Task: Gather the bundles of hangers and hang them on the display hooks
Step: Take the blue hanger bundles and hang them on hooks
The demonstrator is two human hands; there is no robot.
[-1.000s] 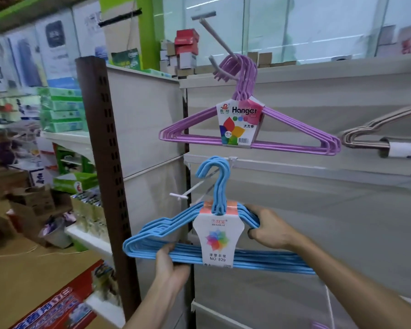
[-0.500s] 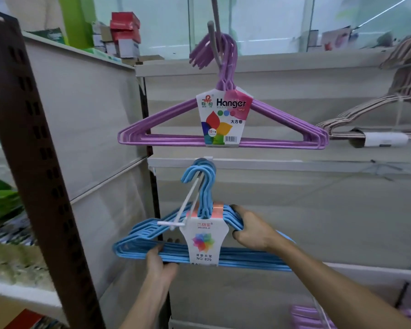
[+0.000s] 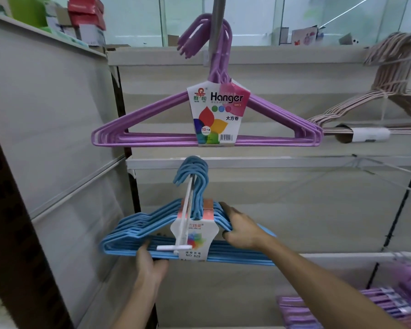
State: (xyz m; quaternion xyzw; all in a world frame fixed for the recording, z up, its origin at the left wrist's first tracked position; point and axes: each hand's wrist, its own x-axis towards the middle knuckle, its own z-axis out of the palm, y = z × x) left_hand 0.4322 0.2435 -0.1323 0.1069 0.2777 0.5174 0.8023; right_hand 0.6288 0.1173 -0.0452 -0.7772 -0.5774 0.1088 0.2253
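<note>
Bundle of sky-blue plastic hangers with a white paper label is upright, hooks looped over a white wire display hook; bottom bar sits in the left fingers, right shoulder under the right fingers.

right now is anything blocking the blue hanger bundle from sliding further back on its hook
Nothing visible does. The blue hanger bundle already has its hook tops over the white display hook, gripped by the left hand and right hand. The rod behind the hook tops looks bare, though they partly hide it.
</note>
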